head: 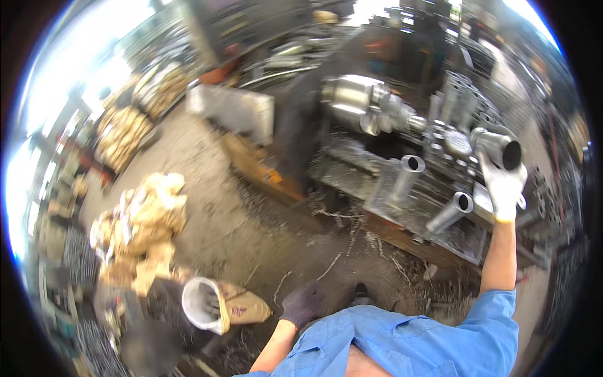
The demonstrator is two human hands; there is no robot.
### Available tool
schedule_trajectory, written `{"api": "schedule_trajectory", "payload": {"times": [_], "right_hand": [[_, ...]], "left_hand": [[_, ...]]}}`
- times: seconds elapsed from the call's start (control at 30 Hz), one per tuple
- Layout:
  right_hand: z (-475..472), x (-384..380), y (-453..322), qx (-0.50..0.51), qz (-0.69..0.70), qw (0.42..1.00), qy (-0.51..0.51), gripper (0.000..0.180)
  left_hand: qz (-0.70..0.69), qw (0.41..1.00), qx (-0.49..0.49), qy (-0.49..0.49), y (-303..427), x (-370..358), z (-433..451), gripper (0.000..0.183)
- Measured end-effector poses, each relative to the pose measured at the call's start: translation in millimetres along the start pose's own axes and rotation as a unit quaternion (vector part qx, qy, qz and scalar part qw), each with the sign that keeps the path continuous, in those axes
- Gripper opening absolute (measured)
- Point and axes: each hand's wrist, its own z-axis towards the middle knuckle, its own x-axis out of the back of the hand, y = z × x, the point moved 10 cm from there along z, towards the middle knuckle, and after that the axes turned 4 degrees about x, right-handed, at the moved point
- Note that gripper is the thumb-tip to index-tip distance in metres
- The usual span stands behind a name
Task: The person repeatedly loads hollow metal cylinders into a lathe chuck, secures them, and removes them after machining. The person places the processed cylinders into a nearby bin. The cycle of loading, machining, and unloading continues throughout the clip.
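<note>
At the right, my right hand [503,186], in a white glove, is wrapped around a short metal tube [497,147] above the lathe bed. Low in the middle, my left hand [302,304], in a dark glove, hangs over the floor near a paper-wrapped bucket [202,304]; blur hides its fingers. Two metal tubes, one standing upright [407,176] and one tilted [450,212], are on the metal ledge before me. Behind them is the lathe's chuck [355,99], with shiny stepped parts to its right.
Several grey metal cylinders [464,101] stand beyond the lathe at the right. Crumpled brown wrapping [141,226] lies on the floor at the left. Metal shavings [348,231] are scattered below the machine. A pale rectangular metal box [235,110] juts out beside the chuck.
</note>
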Motion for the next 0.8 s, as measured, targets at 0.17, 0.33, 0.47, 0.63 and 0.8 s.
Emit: {"api": "schedule_trajectory", "payload": {"times": [0.17, 0.33, 0.47, 0.63, 0.8], "right_hand": [[-64.8, -68.7, -285.2, 0.324, 0.296, 0.880, -0.181, 0.036], [-283.2, -167.2, -497.3, 0.183, 0.577, 0.547, -0.579, 0.039], [-476.4, -133.2, -613.1, 0.354, 0.511, 0.402, -0.672, 0.038], [-621.9, -25.9, -718.8, 0.446, 0.529, 0.197, -0.695, 0.047], [-707.2, 73.2, -815.0, 0.541, 0.578, 0.081, -0.605, 0.056]], "left_hand": [[-0.055, 0.990, 0.130, 0.018, -120.4, -24.3, -105.6, 0.049], [-0.211, 0.903, 0.290, 0.235, -244.4, -42.6, -274.3, 0.050], [-0.307, 0.719, 0.493, 0.381, -310.8, -100.1, -433.3, 0.048], [-0.375, 0.383, 0.668, 0.516, -291.2, -250.2, -586.1, 0.039], [-0.415, -0.197, 0.490, 0.741, -168.7, -441.1, -624.8, 0.043]]}}
